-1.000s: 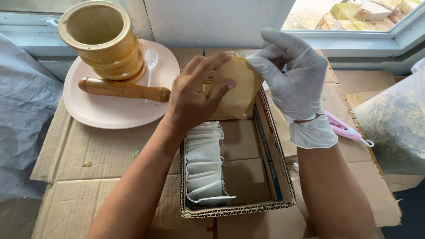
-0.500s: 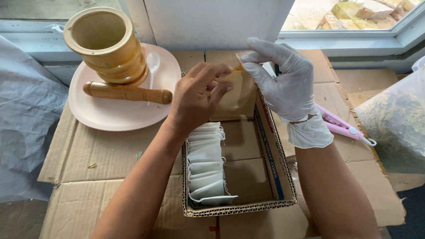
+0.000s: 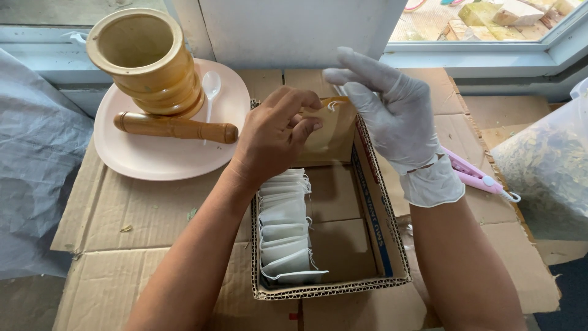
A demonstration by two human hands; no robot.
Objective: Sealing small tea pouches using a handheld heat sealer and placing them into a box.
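Note:
My bare left hand (image 3: pixel 272 138) and my white-gloved right hand (image 3: pixel 392 113) both pinch the top edge of a tan paper pouch (image 3: pixel 327 132), held upright over the far end of a shallow cardboard box (image 3: pixel 373 208). A small white string or tag shows at the pouch's mouth between my fingers. Inside the box, along its left side, a row of several small white filter bags (image 3: pixel 285 230) stands packed one behind another. The right half of the box is bare cardboard.
A wooden mortar (image 3: pixel 144 58), a wooden pestle (image 3: pixel 174 127) and a white plastic spoon (image 3: pixel 210 89) sit on a pink plate (image 3: pixel 153 159) at the far left. A pink tool (image 3: pixel 474 178) and a clear bag of dried leaves (image 3: pixel 545 165) lie at right. Flattened cardboard (image 3: pixel 128 208) covers the surface.
My left hand has slid from covering the pouch's front to pinching its top edge. My right hand's fingers have moved in on the pouch's mouth. The pouch now shows more.

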